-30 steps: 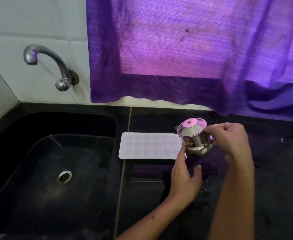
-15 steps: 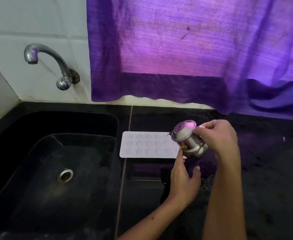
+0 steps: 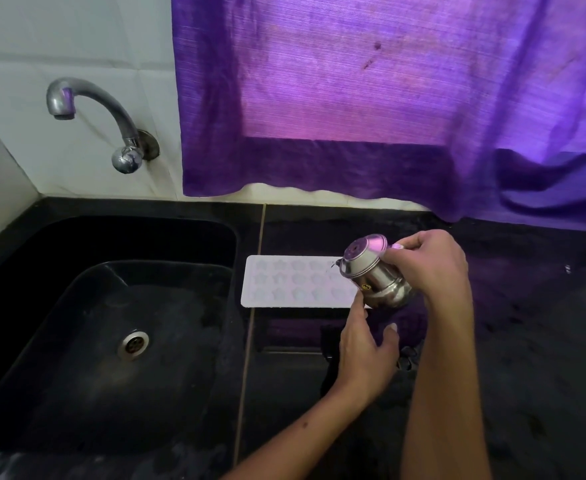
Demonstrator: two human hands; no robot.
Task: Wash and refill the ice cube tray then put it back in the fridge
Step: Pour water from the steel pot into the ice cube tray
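View from my head camera, looking down at the black stone desk (image 3: 527,341). The white flat silicone ice cube tray with star and heart wells (image 3: 295,285) lies flat on the desk, just right of the black sink basin (image 3: 104,341) and far from the fridge, which is out of view. My right hand (image 3: 430,268) has its fingers curled round a small lidded steel jug (image 3: 371,275) and holds it tilted, spout end leaning left and down over the tray's right end; I judge this is the pouring pose for refilling the wells. A thin dark mark at the spout may be a stream, but I cannot tell whether water is leaving it. My left hand (image 3: 367,348) hovers near the tray's right near corner with fingers spread and relaxed, gripping nothing; one fingertip reaches up to the jug's base, probably to steady it. The tray sits on the flat desk, not in the basin, likely so the wells stay level while filling. Whether the wells hold water I cannot say; they look pale and uniform. The basin holds only its metal drain (image 3: 133,344), and the chrome wall tap (image 3: 97,123) above it shows no flow. A purple curtain (image 3: 371,98) hangs behind the desk.
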